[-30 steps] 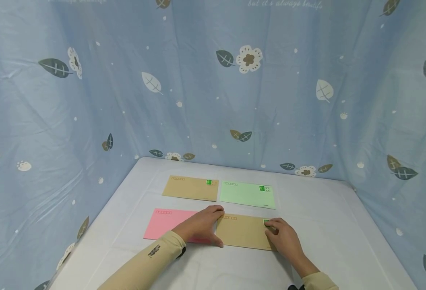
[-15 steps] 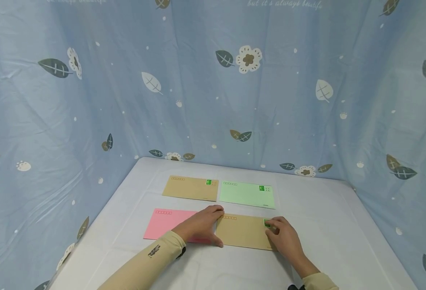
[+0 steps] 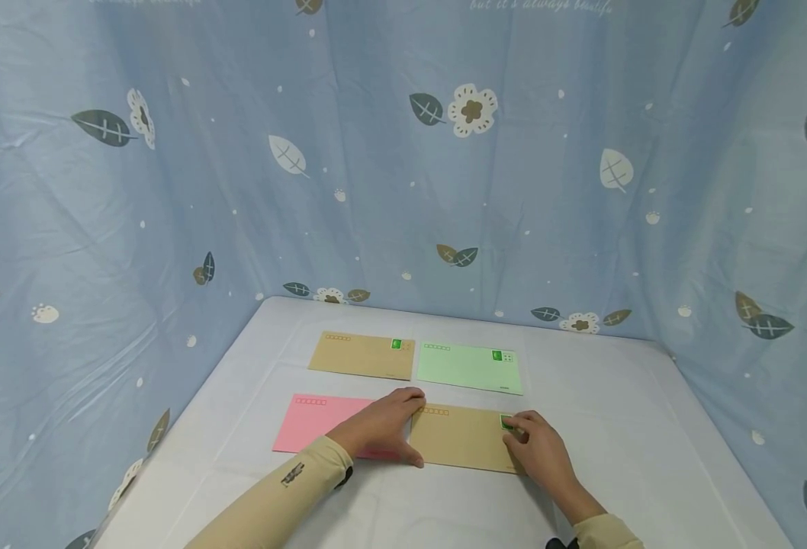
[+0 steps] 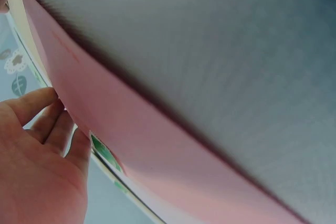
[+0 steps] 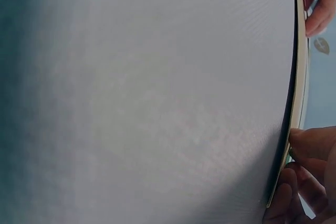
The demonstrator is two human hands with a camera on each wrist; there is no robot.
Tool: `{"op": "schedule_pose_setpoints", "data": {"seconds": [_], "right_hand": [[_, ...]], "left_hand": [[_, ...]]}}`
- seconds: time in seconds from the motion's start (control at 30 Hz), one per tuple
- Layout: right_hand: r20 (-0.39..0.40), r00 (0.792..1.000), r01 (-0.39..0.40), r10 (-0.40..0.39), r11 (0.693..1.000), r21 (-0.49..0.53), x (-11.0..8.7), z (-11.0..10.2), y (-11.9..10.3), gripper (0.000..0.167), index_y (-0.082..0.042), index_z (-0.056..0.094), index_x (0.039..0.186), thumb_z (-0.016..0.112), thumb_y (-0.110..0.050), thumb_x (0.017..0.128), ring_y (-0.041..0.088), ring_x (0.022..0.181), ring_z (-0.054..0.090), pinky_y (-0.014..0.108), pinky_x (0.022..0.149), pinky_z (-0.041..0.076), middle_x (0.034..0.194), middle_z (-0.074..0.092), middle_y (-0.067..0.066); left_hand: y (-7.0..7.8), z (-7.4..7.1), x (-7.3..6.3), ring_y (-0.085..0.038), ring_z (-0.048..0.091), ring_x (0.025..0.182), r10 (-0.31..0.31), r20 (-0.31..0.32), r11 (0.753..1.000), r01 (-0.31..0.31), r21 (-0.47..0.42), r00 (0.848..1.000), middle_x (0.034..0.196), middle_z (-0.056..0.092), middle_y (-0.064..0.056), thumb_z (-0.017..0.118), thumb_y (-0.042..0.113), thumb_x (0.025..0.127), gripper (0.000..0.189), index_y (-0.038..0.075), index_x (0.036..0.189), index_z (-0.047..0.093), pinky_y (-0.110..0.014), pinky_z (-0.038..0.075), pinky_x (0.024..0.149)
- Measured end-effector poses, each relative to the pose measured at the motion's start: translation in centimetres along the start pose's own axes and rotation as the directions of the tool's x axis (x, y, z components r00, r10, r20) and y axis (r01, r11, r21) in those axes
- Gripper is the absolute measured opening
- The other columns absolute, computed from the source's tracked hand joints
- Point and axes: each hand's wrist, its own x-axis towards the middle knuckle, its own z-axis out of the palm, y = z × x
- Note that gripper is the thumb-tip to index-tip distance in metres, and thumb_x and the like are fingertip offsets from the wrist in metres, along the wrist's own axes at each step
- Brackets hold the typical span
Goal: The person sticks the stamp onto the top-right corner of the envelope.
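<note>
A brown envelope [image 3: 454, 442] lies front right on the white table. At its upper right corner is a green postage stamp [image 3: 505, 422], partly covered by my right hand [image 3: 543, 454]. Index finger and thumb pinch together at this stamp; the other fingers are curled. My left hand [image 3: 383, 427] rests with spread, relaxed fingers over the right end of a pink envelope [image 3: 321, 423], its fingertips and thumb at the brown envelope's left edge. The left wrist view shows another green stamp [image 4: 105, 153] on the pink envelope, hidden by the hand in the head view.
Behind lie another brown envelope [image 3: 362, 356] and a light green envelope [image 3: 468, 370], side by side, each bearing a green stamp near its upper right corner. A blue patterned curtain [image 3: 403, 191] surrounds the back and sides of the white table [image 3: 602, 427].
The right index finger has drawn back very slightly, so a little more of the front brown envelope's stamp shows. Left hand and envelopes stay in place.
</note>
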Motion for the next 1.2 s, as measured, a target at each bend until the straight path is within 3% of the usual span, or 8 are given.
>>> {"op": "schedule_pose_setpoints", "data": {"seconds": [0.43, 1.2], "right_hand": [[-0.007, 1.0, 0.015, -0.015, 1.0, -0.012, 0.07, 0.47, 0.28, 0.026, -0.008, 0.078, 0.113, 0.079, -0.013, 0.087, 0.014, 0.085, 0.063, 0.031, 0.069, 0.054, 0.115, 0.067, 0.006], [-0.012, 1.0, -0.016, 0.016, 1.0, 0.007, 0.0, 0.57, 0.15, 0.026, -0.009, 0.078, 0.111, 0.08, -0.016, 0.087, 0.012, 0.085, 0.059, 0.029, 0.067, 0.051, 0.116, 0.067, 0.005]], "left_hand": [[-0.26, 0.45, 0.14, -0.016, 0.037, 0.143, 0.01, -0.007, 1.0, -0.01, 0.016, 1.0, 0.153, 0.043, 0.0, 0.085, 0.069, 0.066, 0.108, 0.007, 0.147, 0.051, -0.027, 0.033, 0.118], [-0.34, 0.62, 0.06, -0.015, 0.038, 0.143, 0.006, -0.012, 1.0, -0.005, 0.013, 1.0, 0.153, 0.043, 0.0, 0.086, 0.069, 0.065, 0.108, 0.008, 0.146, 0.051, -0.027, 0.034, 0.118]]}}
